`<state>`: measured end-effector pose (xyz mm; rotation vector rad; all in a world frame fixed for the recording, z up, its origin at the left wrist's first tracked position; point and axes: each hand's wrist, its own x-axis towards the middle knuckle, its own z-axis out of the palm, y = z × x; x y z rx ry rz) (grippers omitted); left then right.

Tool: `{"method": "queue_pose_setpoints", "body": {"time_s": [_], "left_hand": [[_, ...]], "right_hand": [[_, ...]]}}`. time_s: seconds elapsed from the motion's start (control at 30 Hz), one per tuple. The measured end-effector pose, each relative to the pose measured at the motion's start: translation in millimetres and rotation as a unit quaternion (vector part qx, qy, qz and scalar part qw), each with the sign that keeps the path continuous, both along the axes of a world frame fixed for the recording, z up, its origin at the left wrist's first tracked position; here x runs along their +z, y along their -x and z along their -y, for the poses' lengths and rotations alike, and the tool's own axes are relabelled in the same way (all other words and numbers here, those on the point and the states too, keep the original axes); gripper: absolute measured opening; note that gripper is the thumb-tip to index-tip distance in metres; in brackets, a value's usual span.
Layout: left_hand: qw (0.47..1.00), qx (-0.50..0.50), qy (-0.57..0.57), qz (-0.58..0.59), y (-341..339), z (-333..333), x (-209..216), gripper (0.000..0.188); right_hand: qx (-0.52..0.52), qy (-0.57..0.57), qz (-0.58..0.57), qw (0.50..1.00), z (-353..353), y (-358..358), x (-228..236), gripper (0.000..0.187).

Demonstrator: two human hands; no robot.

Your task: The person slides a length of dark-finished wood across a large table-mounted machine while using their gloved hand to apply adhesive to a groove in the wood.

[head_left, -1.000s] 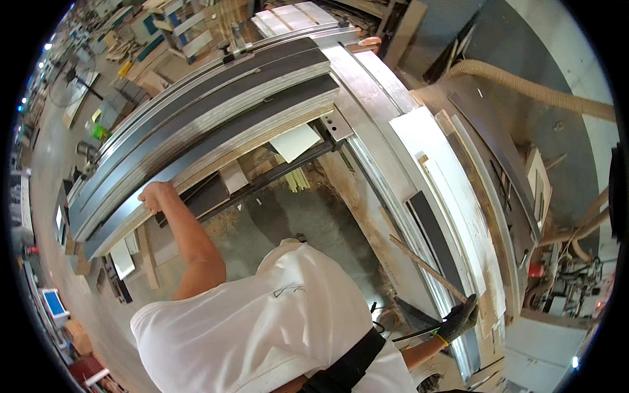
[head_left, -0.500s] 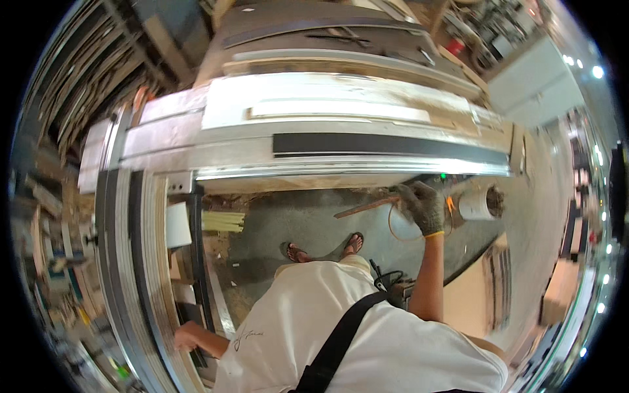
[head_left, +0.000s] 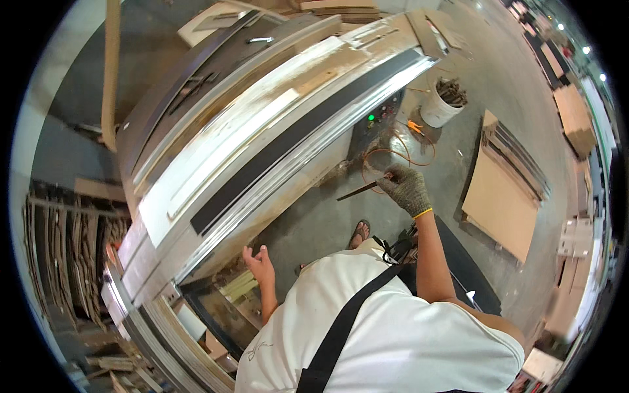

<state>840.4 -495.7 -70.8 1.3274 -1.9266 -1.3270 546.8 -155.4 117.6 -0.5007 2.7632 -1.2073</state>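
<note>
My right hand (head_left: 407,191), in a grey knit glove with a yellow cuff, is closed round one end of a thin brown strip (head_left: 359,190), likely wood. The strip points left over the floor. Bare and with its fingers apart, my left hand (head_left: 260,265) is raised in front of my shirt and holds nothing. It is nearest to the front side of the saw-table-like bench (head_left: 288,173), which has a bright metal rail along its edge. A long black strip (head_left: 308,141) lies on that bench.
A white bucket (head_left: 438,110) full of wood scraps stands beyond my right hand, near an orange hose (head_left: 409,159). Tan panels (head_left: 504,209) lie on the floor at the right. Stacked boards (head_left: 167,340) are at the lower left. A green light (head_left: 371,118) glows under the bench.
The view has turned to the right. My left hand has come up from beside the stacked boards, its fingers now spread. My right hand still holds the strip.
</note>
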Motion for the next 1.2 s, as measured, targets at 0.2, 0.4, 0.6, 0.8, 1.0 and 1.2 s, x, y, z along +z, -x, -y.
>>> {"method": "queue_pose_setpoints", "body": {"time_s": [0.2, 0.4, 0.6, 0.8, 1.0, 1.2], "left_hand": [[0.942, -0.142, -0.222, 0.210, 53, -5, -103, 0.067], [0.874, -0.144, -0.365, 0.285, 117, -62, -129, 0.068], [0.860, -0.270, -0.283, 0.327, 214, -90, -159, 0.059], [0.874, -0.195, -0.330, 0.298, 319, -106, -164, 0.056], [0.861, -0.220, -0.351, 0.297, 446, -130, -165, 0.061], [0.867, -0.199, -0.385, 0.247, 537, -150, -175, 0.067]], "right_hand": [[-0.144, 0.188, -0.034, 0.971, -111, 56, -22, 0.025], [-0.373, 0.376, -0.067, 0.846, -254, 94, -23, 0.015], [-0.442, 0.487, -0.179, 0.731, -348, 137, -15, 0.016], [-0.515, 0.432, -0.237, 0.701, -373, 196, -30, 0.038], [-0.623, 0.304, -0.166, 0.701, -395, 273, -33, 0.020], [-0.681, 0.261, -0.100, 0.676, -435, 358, -71, 0.030]]}}
